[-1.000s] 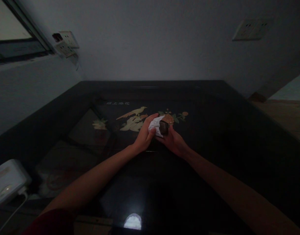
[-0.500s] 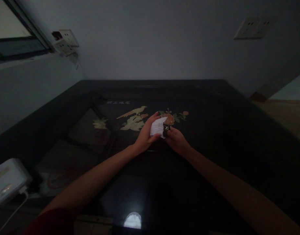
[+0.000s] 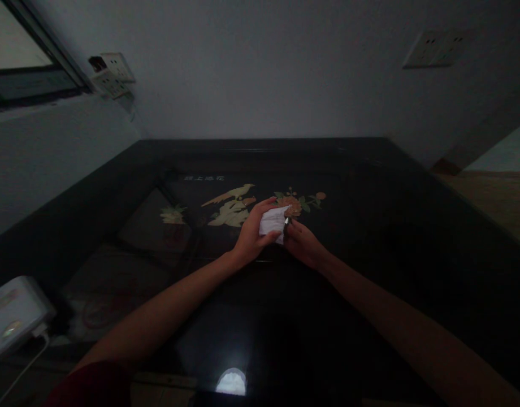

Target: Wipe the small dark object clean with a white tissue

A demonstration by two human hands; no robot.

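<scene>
White cloth (image 3: 270, 221) is resting in my left hand (image 3: 252, 233), cupped from nine o'clock over the worktop (image 3: 365, 203). At four, my right hand (image 3: 303, 242) is pinching a dark item (image 3: 286, 227) beside it, apparently steadying both.

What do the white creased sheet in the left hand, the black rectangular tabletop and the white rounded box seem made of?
White creased sheet: probably matte paper or tissue; faint folds, no shine.
Black rectangular tabletop: glossy, perhaps glass or lacquer; it mirrors light.
White rounded box: likely smooth plastic; even, rounded shell.
</scene>
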